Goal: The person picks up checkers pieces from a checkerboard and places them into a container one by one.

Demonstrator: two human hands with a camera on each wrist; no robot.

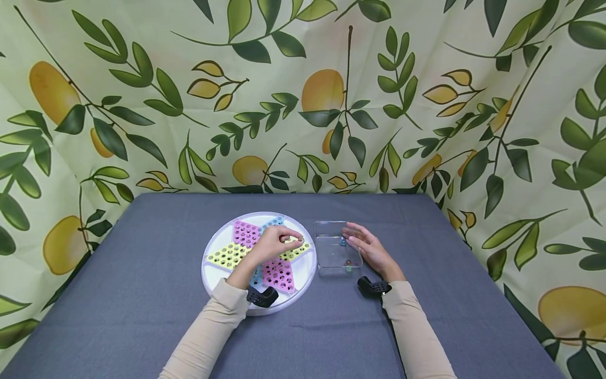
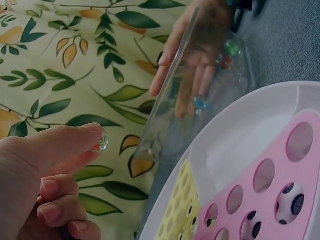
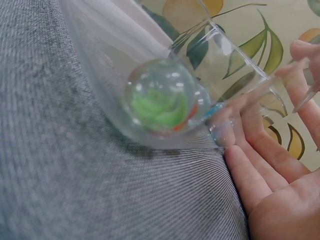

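My left hand (image 1: 276, 243) pinches a clear glass marble (image 2: 101, 142) with coloured swirls between thumb and index finger. It hovers over the right part of a round white Chinese checkers board (image 1: 215, 273), whose star has pink, yellow and blue perforated points. Beside the board stands a clear plastic box (image 1: 331, 256) holding several marbles, among them a green-swirled marble (image 3: 159, 97) and a blue marble (image 2: 200, 102). My right hand (image 1: 371, 250) rests along the box's right side, its fingers loosely extended against the wall and up at the rim.
A grey cloth (image 1: 156, 284) covers the table. Behind and around it hangs a curtain (image 1: 284, 131) printed with leaves and fruit. Each wrist wears a black camera band, the left one (image 1: 263, 297) low over the board's front edge.
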